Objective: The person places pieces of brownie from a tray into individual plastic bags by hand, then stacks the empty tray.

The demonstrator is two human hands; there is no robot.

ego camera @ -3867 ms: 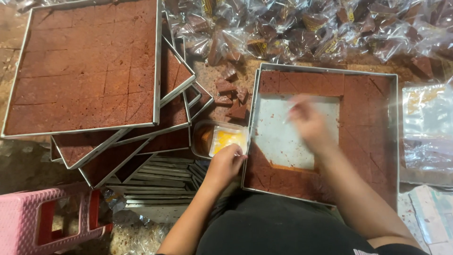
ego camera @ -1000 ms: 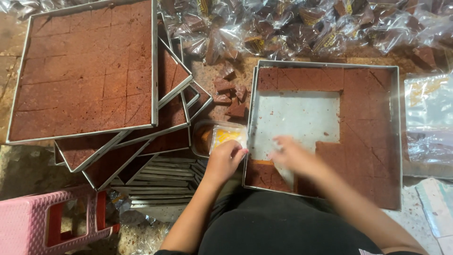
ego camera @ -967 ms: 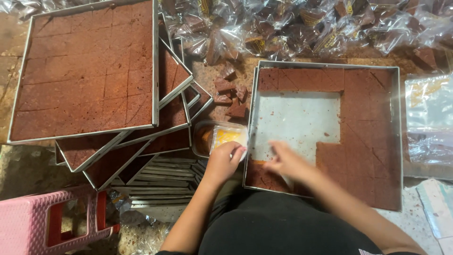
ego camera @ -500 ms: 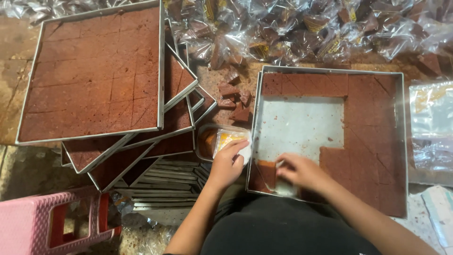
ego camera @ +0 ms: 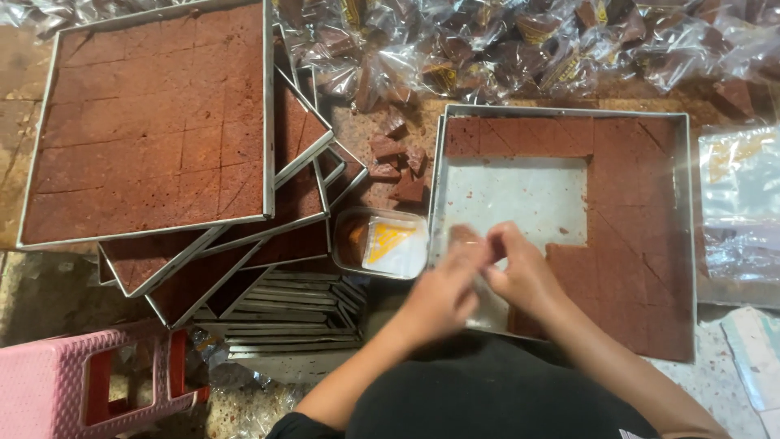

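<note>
Both hands meet over the near left corner of a square metal baking tray [ego camera: 686,244]. The left hand [ego camera: 443,293] and the right hand [ego camera: 520,272] press their fingertips together around something small; motion blur hides it, so I cannot tell what they pinch, only that the fingers are curled closed against each other.

The tray holds brown cake [ego camera: 634,203] scored into squares and triangles. Its middle and near left part is bare, showing a pale paper lining [ego camera: 512,191], while cake remains along the far edge and the right side.

Just left of the tray sits a small clear plastic tub [ego camera: 382,242] with a yellow-and-white sachet inside. Beyond it lie a few loose cake pieces [ego camera: 398,158] on a speckled surface. Further left, a fanned stack of full trays [ego camera: 154,122] rests on a pile of empty ones [ego camera: 292,309]. A pink plastic stool [ego camera: 89,378] stands at the near left. Across the far side lies a heap of wrapped cake pieces in clear bags [ego camera: 504,49]. Flat empty plastic bags [ego camera: 743,203] lie at the right.
</note>
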